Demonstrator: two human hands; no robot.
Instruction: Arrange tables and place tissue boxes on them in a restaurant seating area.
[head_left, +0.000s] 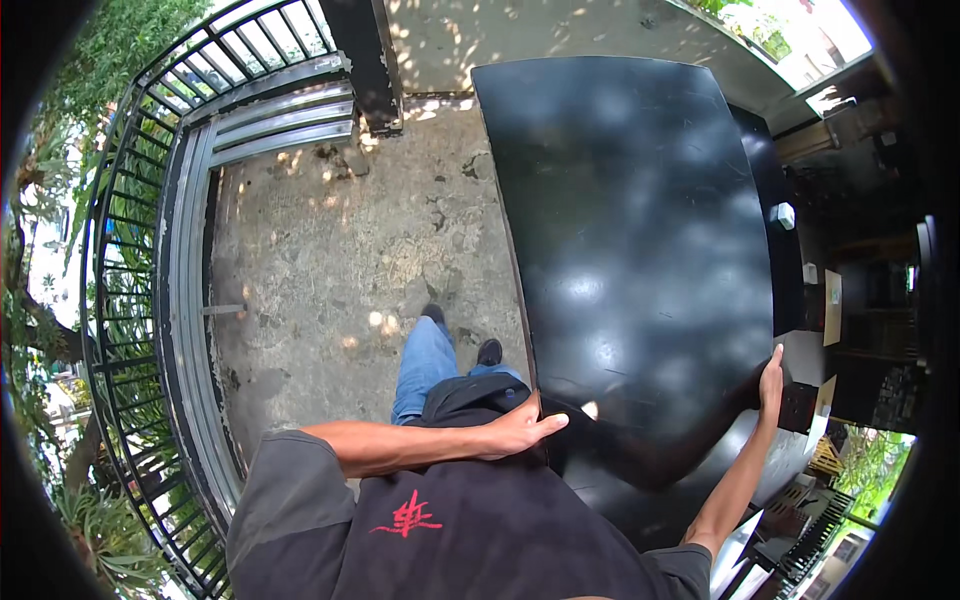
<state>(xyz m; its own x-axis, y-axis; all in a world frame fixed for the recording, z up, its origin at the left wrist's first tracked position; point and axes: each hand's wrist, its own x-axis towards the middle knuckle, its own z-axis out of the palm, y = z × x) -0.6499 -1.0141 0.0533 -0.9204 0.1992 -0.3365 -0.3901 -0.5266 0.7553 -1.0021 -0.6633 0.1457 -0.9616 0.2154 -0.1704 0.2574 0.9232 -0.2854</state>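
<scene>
A large, glossy black panel (637, 225), perhaps a tabletop, stretches from beside my waist to near the grey wall. It bears scratches and reflects patches of light. My left hand (521, 431) grips its left edge, thumb on the upper face and fingers hidden beneath. On the opposite edge, my right hand (771, 379) holds the side with the arm stretched out; most of its fingers are out of sight. Whether the panel rests on legs or another support cannot be seen.
Worn concrete floor (337, 262) lies under my shoes. To the left run metal bench slats (191, 315) and a black railing (120, 262) with plants behind. A dark post (367, 67) stands ahead. Beyond the panel's right edge sits a small white object (783, 216) on a dark surface.
</scene>
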